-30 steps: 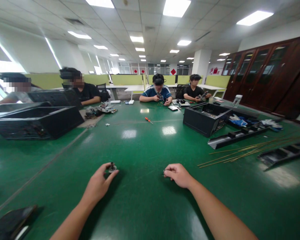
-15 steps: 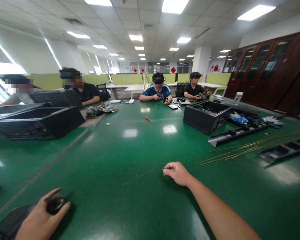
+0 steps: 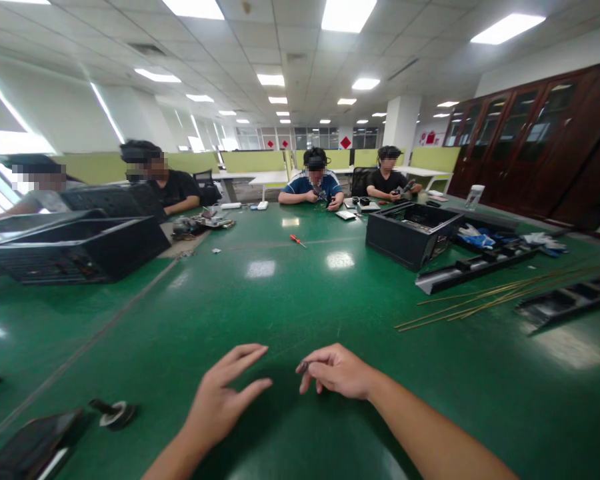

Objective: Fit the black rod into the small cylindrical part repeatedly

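My left hand [image 3: 225, 393] is open above the green table [image 3: 230, 287], thumb and fingers apart, with nothing in it. Facing it from the right, my right hand [image 3: 337, 373] pinches a small dark piece [image 3: 305, 367] between thumb and fingers; it is too small to name. A gap separates the two hands. At the lower left lies a round dark part with a pale rim and a stubby black stem [image 3: 115, 413]. Beside that part, a flat dark object [image 3: 35, 440] reaches the picture's bottom corner.
Black computer cases stand at left [image 3: 80, 250] and right [image 3: 405, 237]. An orange screwdriver [image 3: 295, 239] lies mid-table. To the right are thin brass-coloured rods [image 3: 465, 303], black metal rails [image 3: 475, 267] and gloves [image 3: 475, 237]. Several people sit around the table.
My left hand has let go of the round dark part and moved right, toward my right hand. The right hand has come slightly lower and nearer, still pinching the small piece.
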The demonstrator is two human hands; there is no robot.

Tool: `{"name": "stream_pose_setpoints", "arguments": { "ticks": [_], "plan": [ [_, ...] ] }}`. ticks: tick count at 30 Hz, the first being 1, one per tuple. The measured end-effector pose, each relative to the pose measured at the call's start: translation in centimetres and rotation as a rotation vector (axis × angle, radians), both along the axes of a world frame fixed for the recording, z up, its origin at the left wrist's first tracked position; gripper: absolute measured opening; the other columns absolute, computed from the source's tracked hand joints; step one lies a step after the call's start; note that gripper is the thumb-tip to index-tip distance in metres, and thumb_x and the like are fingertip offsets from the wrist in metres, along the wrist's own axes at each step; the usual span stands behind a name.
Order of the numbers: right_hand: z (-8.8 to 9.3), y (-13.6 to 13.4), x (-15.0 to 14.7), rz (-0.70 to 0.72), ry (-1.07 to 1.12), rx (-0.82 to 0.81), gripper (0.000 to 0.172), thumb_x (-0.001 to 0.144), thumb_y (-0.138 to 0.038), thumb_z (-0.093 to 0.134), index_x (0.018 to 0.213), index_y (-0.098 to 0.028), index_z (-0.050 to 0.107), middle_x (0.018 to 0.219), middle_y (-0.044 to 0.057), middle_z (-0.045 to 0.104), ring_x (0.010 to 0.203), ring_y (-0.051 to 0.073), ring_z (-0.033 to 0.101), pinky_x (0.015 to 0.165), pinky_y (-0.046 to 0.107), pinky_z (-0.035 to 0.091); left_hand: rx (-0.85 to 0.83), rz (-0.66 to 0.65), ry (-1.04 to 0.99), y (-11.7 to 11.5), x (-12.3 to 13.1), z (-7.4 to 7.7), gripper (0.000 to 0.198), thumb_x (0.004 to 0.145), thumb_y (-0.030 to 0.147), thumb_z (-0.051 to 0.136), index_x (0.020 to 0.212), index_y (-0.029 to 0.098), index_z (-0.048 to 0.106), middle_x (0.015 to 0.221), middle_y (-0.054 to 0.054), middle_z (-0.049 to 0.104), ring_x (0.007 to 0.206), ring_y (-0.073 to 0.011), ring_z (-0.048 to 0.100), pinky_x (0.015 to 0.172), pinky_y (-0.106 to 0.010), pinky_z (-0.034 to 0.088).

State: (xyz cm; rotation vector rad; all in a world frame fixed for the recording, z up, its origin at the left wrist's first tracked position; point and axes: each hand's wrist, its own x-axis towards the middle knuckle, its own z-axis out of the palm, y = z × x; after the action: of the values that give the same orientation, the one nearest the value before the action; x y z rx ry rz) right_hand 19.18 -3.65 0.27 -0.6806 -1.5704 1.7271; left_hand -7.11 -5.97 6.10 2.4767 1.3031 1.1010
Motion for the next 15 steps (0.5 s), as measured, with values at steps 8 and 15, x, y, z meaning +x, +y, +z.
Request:
{"name": "stream_pose_setpoints", "arguments": {
  "ticks": [8,15],
  "plan": [
    [-0.2,-0.2,0.1,0.038,0.144,-0.083,0.047,0.085,-0.056,0.065,0.093,-0.011,0.071,0.075,0.005,0.071,0.039,0.002,0.031,0.056,0.025,0.045,-0.232,-0.204,-0.399,0.4,8.7,-2.3,0.016,0.077,0.027,0.073,0.093,0.024,0.076,0.097,-0.006,0.074,0.090,-0.0208,0.071,0.079,-0.032,0.058],
    [-0.3,0.5,0.7,0.033,0.054,-0.087,0.053,0.085,-0.059,0.063,0.112,-0.013,0.068,0.083,0.007,0.073,0.040,0.002,0.031,0.058,0.026,0.046,-0.144,0.137,-0.363,0.6,0.6,0.0,0.019,0.078,0.037,0.070,0.087,0.020,0.068,0.092,-0.004,0.073,0.088,-0.0207,0.069,0.083,-0.033,0.058]
  ]
}}
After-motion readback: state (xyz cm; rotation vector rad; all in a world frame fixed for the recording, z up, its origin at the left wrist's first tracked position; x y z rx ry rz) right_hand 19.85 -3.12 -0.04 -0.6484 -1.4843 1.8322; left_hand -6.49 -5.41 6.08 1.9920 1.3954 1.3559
